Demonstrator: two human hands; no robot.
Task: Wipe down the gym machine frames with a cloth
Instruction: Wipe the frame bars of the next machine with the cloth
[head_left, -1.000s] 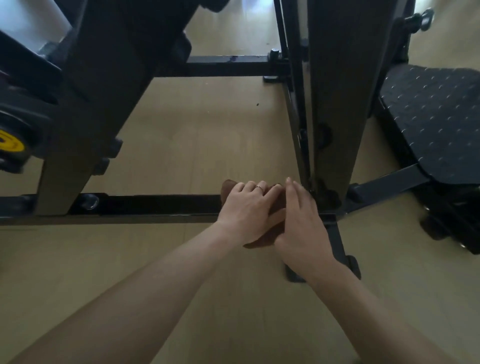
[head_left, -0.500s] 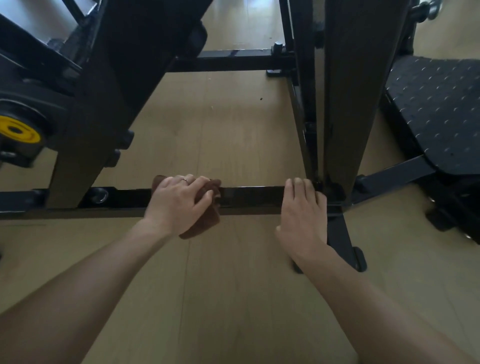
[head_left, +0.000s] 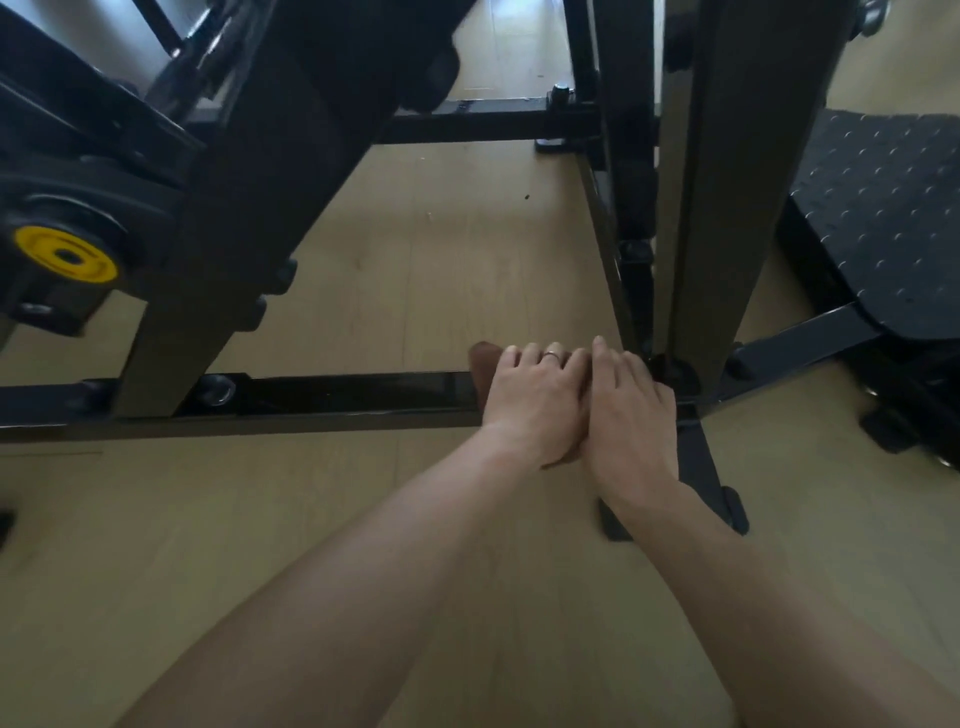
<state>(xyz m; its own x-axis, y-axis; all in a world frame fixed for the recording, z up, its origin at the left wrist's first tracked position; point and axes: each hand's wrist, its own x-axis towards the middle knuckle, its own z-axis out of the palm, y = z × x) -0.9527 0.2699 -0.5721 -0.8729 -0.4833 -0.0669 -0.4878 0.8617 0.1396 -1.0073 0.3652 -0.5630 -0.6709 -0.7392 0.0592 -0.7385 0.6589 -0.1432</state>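
slid back rightward along the low frame bar (head_left: 332, 400): left hand (head_left: 535, 402) curled over the brown cloth (head_left: 480, 364), pressing it down beside the flat, resting right hand (head_left: 631, 415). soft, light, bunchable; best gripped from above, palm spread.

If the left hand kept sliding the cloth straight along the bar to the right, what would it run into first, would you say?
The right hand, which rests on the floor bar and already appears to touch the left hand gripping the brown cloth. Just beyond it stands the upright post.
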